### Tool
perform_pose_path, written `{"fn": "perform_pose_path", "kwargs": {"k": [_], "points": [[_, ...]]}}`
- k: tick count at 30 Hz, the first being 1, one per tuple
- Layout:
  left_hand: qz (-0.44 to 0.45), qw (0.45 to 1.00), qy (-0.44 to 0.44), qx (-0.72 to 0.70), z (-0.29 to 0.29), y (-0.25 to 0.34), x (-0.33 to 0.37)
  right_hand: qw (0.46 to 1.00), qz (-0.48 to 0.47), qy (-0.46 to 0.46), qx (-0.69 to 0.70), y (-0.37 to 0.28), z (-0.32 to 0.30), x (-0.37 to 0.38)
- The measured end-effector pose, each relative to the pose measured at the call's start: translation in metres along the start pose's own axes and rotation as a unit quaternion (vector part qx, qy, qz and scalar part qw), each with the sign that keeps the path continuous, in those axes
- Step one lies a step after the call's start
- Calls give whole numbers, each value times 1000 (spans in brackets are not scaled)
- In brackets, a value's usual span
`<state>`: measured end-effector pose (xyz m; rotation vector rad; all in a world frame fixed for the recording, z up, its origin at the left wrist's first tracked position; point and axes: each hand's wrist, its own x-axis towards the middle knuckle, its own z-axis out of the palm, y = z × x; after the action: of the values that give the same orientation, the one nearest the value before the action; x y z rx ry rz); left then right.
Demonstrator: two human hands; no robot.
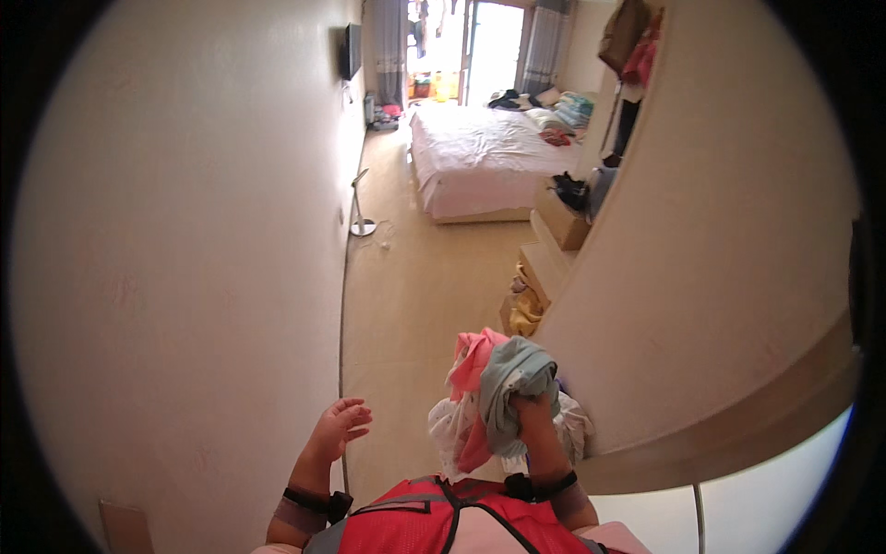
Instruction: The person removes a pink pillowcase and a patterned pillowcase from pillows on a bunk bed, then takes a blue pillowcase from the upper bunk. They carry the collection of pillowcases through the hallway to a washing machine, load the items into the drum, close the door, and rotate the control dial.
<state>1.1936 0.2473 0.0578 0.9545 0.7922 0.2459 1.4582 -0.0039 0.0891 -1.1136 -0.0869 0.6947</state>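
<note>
A bundle of crumpled clothes hangs in front of my chest, with my right hand (531, 414) closed on it. The bundle shows a grey-green garment (515, 369) on top, a pink garment (475, 355) beside it, and white cloth (452, 429) hanging lower. Folds of fabric hide most of my right fingers. My left hand (340, 430) is raised to the left of the bundle, near the wall, fingers apart and holding nothing. Dark bands circle both of my forearms.
A long pale wall (212, 231) runs along my left and another wall (720, 203) closes in on the right. Ahead on the floor (434, 286) stand a lamp (362, 222) and a bed (489, 157). A yellow cloth (526, 312) and cardboard box (561, 220) line the right side.
</note>
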Motion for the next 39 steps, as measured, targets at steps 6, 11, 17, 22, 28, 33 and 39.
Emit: {"fn": "perform_pose_path", "kwargs": {"k": [6,11,17,22,28,33,39], "points": [[21,996,68,-53,-28,29,53,988,-61,-62,-125,18,29,129],[7,987,138,-78,-78,62,130,995,11,-53,-79,7,66,206],[56,988,125,-66,-62,164,272,999,-6,-18,-32,-29,101,303],[59,998,-16,26,3,252,386,998,-14,29,-45,-47,118,379],[36,995,-91,16,51,308,480,997,-23,37,-60,-65,150,476],[38,997,-48,40,46,352,558,996,-39,36,-67,-72,164,587],[39,997,62,-36,4,401,615,997,-35,-28,-59,-103,207,723]]}}
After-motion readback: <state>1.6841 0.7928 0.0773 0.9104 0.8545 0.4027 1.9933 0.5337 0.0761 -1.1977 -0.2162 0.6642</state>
